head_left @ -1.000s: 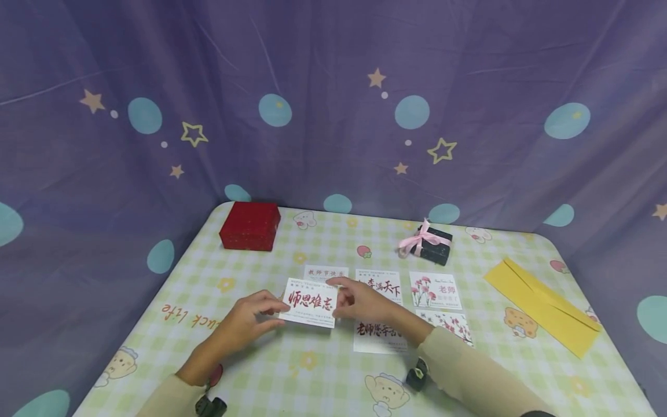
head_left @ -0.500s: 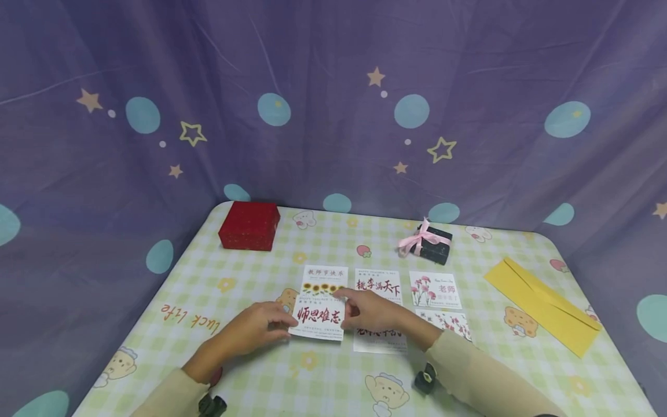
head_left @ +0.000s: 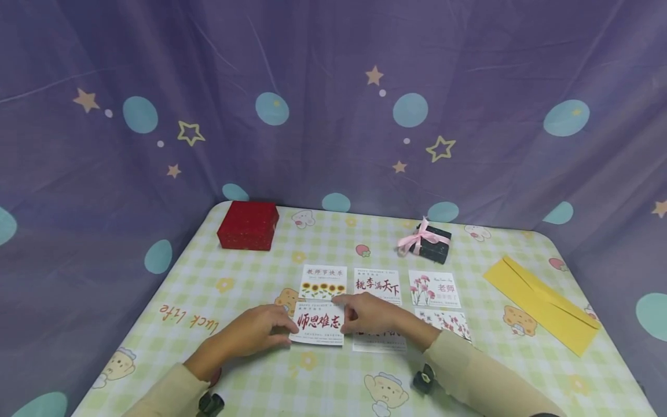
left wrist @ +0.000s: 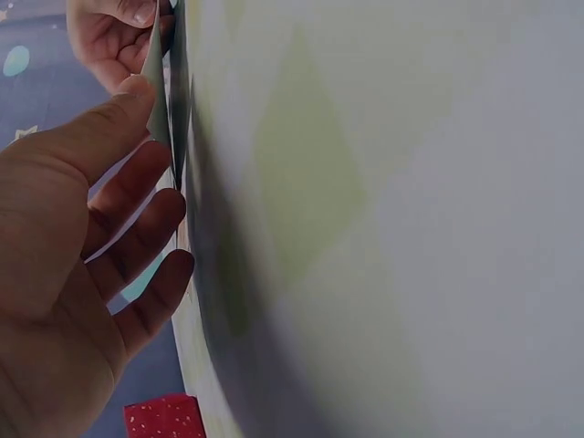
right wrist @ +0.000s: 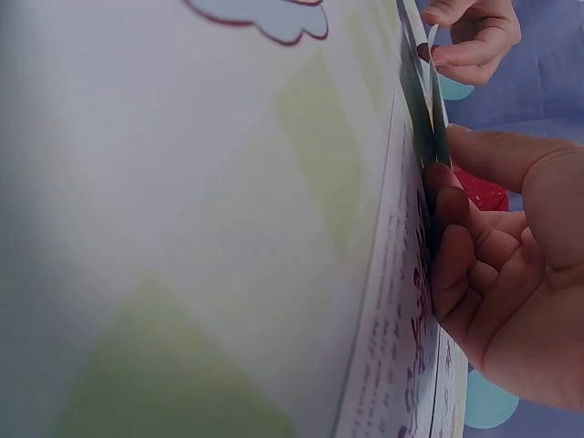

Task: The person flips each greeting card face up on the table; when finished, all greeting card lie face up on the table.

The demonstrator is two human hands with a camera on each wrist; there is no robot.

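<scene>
A white greeting card (head_left: pixel 319 325) with large red characters lies low over the table, just in front of a card with sunflowers (head_left: pixel 323 284). My left hand (head_left: pixel 260 330) pinches its left edge between thumb and fingers. On the opposite side, my right hand (head_left: pixel 371 315) pinches the right edge. The left wrist view catches the card edge-on (left wrist: pixel 159 87), close to the cloth, with the left thumb against it. Beneath the right hand lies another lettered card (head_left: pixel 378 343), partly covered by the fingers.
Other cards lie to the right: one with red characters (head_left: pixel 376 284), one with carnations (head_left: pixel 434 288) and one with red blossoms (head_left: pixel 448 324). A red box (head_left: pixel 248 226) stands back left, a black box with pink ribbon (head_left: pixel 432 243) back right. A yellow envelope (head_left: pixel 542 305) lies far right.
Both hands have brought the card down and slightly right, from over the sunflower card to a spot just in front of it. The sunflower card now shows fully.
</scene>
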